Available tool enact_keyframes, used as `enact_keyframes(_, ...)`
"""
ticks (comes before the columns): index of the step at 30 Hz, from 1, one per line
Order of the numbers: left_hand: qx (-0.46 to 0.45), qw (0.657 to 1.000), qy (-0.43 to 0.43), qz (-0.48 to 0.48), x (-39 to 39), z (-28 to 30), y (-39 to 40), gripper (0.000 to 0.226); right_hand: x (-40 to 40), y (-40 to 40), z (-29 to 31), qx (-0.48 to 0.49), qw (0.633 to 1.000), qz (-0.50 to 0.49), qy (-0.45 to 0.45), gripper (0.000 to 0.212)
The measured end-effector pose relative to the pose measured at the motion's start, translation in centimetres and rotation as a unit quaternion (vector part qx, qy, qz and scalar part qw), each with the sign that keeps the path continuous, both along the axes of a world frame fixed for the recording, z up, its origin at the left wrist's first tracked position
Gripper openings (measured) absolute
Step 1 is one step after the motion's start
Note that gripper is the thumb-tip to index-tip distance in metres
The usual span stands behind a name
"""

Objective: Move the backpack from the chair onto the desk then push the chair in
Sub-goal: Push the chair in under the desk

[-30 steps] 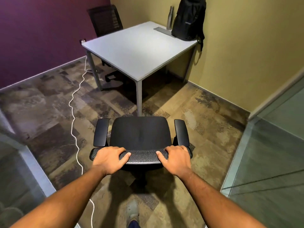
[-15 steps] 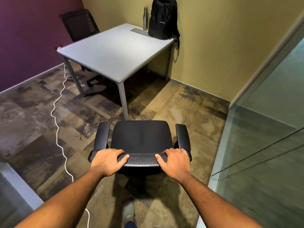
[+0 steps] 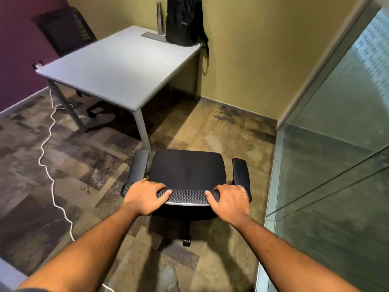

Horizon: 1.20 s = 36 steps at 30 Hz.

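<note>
The black backpack [image 3: 183,20] stands upright on the far right corner of the grey desk [image 3: 117,68], against the yellow wall. A black office chair [image 3: 187,171] with armrests is on the floor just in front of the desk's near corner leg, its seat bare. My left hand [image 3: 145,197] grips the left part of the mesh backrest's top edge. My right hand [image 3: 228,200] grips the right part of the same edge.
A steel bottle [image 3: 160,17] stands beside the backpack. A second black chair [image 3: 65,30] sits behind the desk by the purple wall. A white cable [image 3: 50,165] snakes across the floor on the left. A glass partition [image 3: 328,175] runs close along the right.
The chair and I have moved to the right, toward the glass partition and the desk's right side. Both hands keep their grip on the backrest.
</note>
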<state>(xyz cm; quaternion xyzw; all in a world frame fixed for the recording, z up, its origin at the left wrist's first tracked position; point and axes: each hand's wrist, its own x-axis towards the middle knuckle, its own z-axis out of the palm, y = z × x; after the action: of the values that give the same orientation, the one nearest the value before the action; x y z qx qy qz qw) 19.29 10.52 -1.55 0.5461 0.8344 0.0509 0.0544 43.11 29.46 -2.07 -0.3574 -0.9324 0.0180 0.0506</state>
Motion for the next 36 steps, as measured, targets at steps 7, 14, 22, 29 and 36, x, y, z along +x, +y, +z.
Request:
enact_keyframes(7,-0.057,0.998,-0.027,-0.001,-4.1,0.8,4.5,0.074,-3.3,2.7,0.7,0.009,0.999,-0.033,-0.017,0.062)
enact_keyframes(14,-0.038,0.999,-0.007,0.026,-9.5,0.3,8.0,0.095,-6.8,6.5,0.8,0.010,0.999,-0.048,-0.023,0.063)
enact_keyframes(22,-0.017,0.999,0.014,0.026,-12.5,0.4,14.3,0.104,-9.9,13.5,0.4,0.020,0.999,-0.040,-0.022,0.060)
enact_keyframes(29,0.006,0.998,0.038,0.045,-13.7,-0.1,22.2,0.082,-12.3,23.5,0.3,0.019,1.000,-0.001,-0.022,0.067)
enact_keyframes(36,0.033,0.992,0.068,0.104,-14.6,-0.8,30.6,0.073,-15.8,34.1,-0.1,0.007,0.999,0.030,-0.033,0.058)
